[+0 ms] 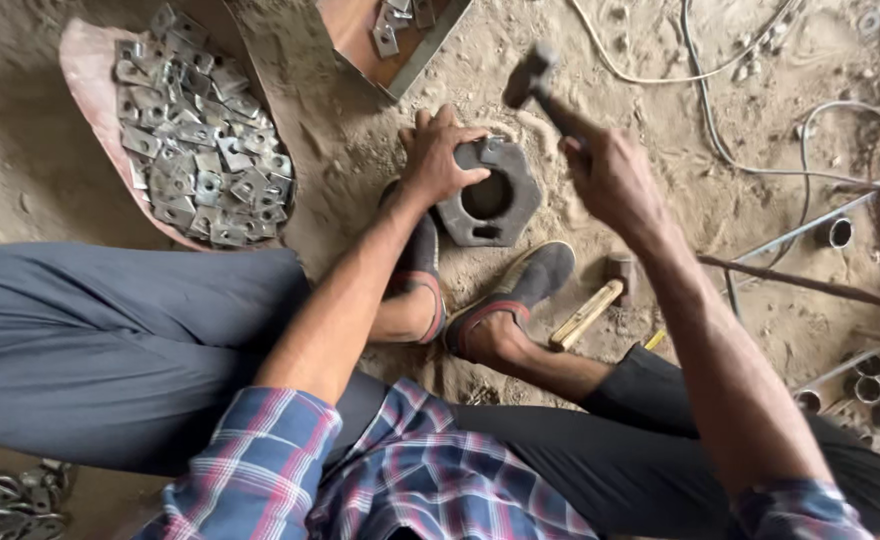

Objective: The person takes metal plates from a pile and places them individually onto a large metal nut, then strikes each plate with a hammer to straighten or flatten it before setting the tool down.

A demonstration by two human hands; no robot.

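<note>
My right hand grips a hammer raised in the air, its dark head above and just right of a heavy octagonal metal block with a round hole. My left hand rests on the block's left upper edge and holds a small metal piece against it. The block sits on the sandy floor just beyond my shoes.
A pile of small punched metal plates lies on a pink sheet at the left. A tray with more plates sits at the top. A second wooden-handled hammer lies by my right foot. Cables, metal rods and tubes lie at the right.
</note>
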